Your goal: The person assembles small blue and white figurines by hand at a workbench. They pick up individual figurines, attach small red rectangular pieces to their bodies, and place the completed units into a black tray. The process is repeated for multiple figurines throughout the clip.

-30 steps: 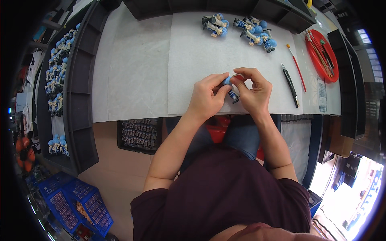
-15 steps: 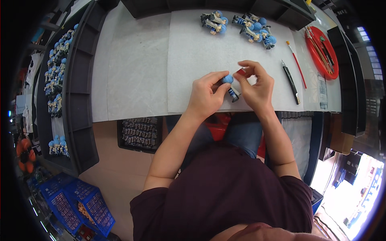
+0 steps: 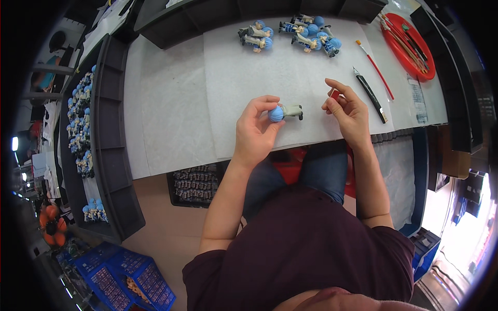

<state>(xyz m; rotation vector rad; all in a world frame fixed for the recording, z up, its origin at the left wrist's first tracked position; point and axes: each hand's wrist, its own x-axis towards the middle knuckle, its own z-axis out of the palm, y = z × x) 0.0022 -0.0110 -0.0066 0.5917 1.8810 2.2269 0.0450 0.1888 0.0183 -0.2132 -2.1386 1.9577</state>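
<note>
My left hand (image 3: pixel 251 129) grips a small figurine (image 3: pixel 291 111) by its blue-haired head, thumb and fingers closed round it. The figurine lies level just over the white sheet, its pale back showing and its dark feet pointing right. Some way to the right, my right hand (image 3: pixel 354 118) pinches a small red piece (image 3: pixel 335 94) between thumb and fingers; exactly what the piece is cannot be made out. The two hands are apart, both over the near part of the white sheet (image 3: pixel 233 78).
Similar figurines (image 3: pixel 314 33) lie in groups at the far side. To the right are a black craft knife (image 3: pixel 370 96), a red-handled brush (image 3: pixel 377 72) and a red oval tray (image 3: pixel 426 72) of tools. Dark trays stand behind and left; blue crates (image 3: pixel 106 287) sit lower left.
The figurine has turned to lie sideways with its back showing. My right hand has drawn away from it to the right, still pinching the red piece. The whole view has shifted slightly.
</note>
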